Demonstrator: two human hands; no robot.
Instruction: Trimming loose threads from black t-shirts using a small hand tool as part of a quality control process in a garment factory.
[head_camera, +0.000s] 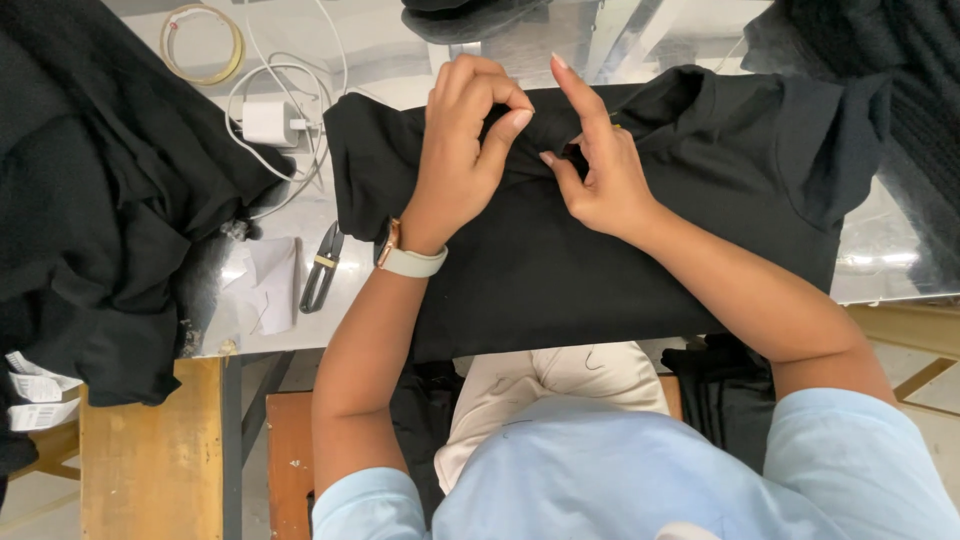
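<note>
A black garment (640, 250) lies spread across the shiny metal table (880, 265) in front of me. My left hand (465, 150), with a pale watch on its wrist, pinches a fold of the black fabric near the garment's far edge. My right hand (595, 165) pinches the same fabric just to the right, thumb and middle fingers closed on it, index finger pointing up. The two hands almost touch. What sits between the fingertips is too small to tell.
A heap of black garments (90, 190) covers the left side. A white charger with cable (272, 122), a roll of tape (202, 44), small thread snips (322, 268) and a white paper scrap (268, 285) lie left of the garment. More dark cloth (900, 90) lies at the right.
</note>
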